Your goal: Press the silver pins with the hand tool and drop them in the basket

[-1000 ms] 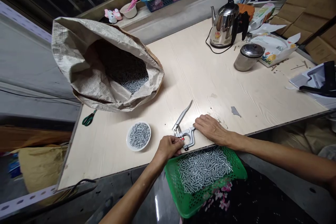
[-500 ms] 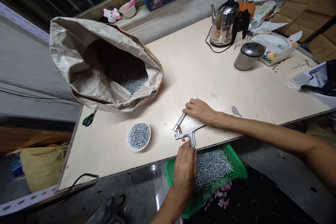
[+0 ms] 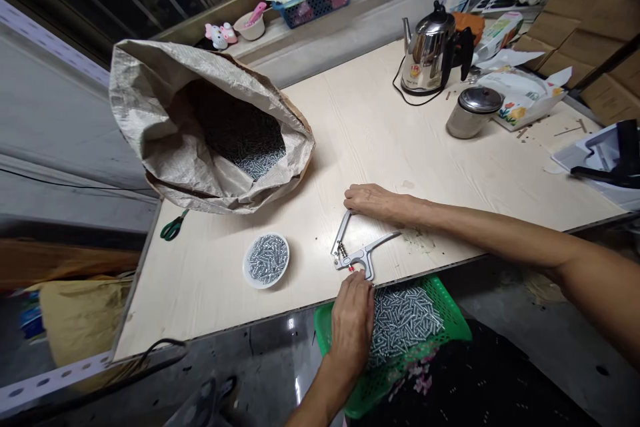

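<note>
The right hand (image 3: 374,203) lies on the counter (image 3: 450,167) with its fingers stretched flat over the tip of the upper handle of the hand press (image 3: 357,256). Its grip is wide and loose, laid on the handle rather than closed round it. Half a second ago this hand sat a little nearer the counter edge; it has since slid slightly away along the handle. A second ago it rested on the lower handle instead, while the upper one stood free.

The hand press lies near the counter's front edge, its two handles spread apart and its head pointing toward the edge. It sits almost where it was half a second ago.

The left hand (image 3: 353,319) hangs over the near rim of the green basket (image 3: 453,320), knuckles up, fingertips just at the head of the press. A second ago it came at the head from the left side. Its grip curls downward, and whether the fingers pinch anything cannot be told.

The basket sits below the counter edge, filled with small metal pieces. A white dish (image 3: 266,260) of the same pieces stands to the left of the press, well apart from both hands. Farther back an open sack (image 3: 165,140) slumps on the counter, with green scissors (image 3: 173,227) beside it. A kettle (image 3: 429,50) and a lidded steel pot (image 3: 473,110) stand at the far right.
</note>
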`<state>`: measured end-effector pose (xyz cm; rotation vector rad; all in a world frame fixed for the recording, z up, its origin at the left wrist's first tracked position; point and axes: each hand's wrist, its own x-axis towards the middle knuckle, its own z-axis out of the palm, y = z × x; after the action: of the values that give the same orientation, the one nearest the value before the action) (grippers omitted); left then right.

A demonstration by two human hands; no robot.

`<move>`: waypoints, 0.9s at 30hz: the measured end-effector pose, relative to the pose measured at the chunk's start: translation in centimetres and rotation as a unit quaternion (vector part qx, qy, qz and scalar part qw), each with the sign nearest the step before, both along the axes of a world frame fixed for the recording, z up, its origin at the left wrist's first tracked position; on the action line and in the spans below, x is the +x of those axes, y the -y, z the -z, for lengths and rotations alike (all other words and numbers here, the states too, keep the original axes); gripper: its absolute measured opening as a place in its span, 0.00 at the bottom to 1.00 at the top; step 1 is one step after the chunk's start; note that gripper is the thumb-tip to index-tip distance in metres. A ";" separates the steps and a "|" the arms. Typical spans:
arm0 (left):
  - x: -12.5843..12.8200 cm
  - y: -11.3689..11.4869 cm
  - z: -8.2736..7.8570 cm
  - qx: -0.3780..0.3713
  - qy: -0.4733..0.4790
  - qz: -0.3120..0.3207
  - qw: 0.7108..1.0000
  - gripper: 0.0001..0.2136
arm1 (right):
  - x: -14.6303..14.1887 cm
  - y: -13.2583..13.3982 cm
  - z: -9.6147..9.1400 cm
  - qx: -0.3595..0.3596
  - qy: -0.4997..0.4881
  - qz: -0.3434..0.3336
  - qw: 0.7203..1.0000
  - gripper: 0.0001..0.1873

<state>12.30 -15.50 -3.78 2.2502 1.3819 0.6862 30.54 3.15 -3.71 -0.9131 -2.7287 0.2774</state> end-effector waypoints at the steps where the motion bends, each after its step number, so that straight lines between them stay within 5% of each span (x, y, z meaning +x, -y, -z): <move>1: 0.0 -0.4 -0.5 -0.038 0.032 -0.029 0.998 0.08 | 0.0 0.0 0.4 0.008 0.004 0.006 1.000 0.12; 5: -0.9 -2.6 -2.4 -0.233 0.144 -0.187 0.943 0.10 | -0.1 0.7 1.3 0.037 0.013 0.032 0.999 0.07; 9: -2.1 -4.4 -2.6 -0.381 0.188 -0.223 0.877 0.16 | 0.4 3.3 0.3 0.039 -0.009 0.070 0.997 0.02; 13: -2.4 -4.6 -2.1 -0.401 0.190 -0.226 0.867 0.17 | 1.5 7.0 -0.4 0.000 -0.016 0.041 0.999 0.11; 16: -2.3 -4.4 -2.2 -0.407 0.192 -0.238 0.861 0.18 | 1.7 9.0 0.2 0.004 0.000 0.044 0.999 0.04; 27: -2.7 -4.2 -2.2 -0.406 0.182 -0.222 0.868 0.17 | 1.5 11.6 0.8 0.166 -0.044 0.042 0.984 0.12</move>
<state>9.64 -11.29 -1.59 1.0990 1.5956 0.4872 32.03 -8.42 -4.50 -0.8932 -2.5418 -0.1465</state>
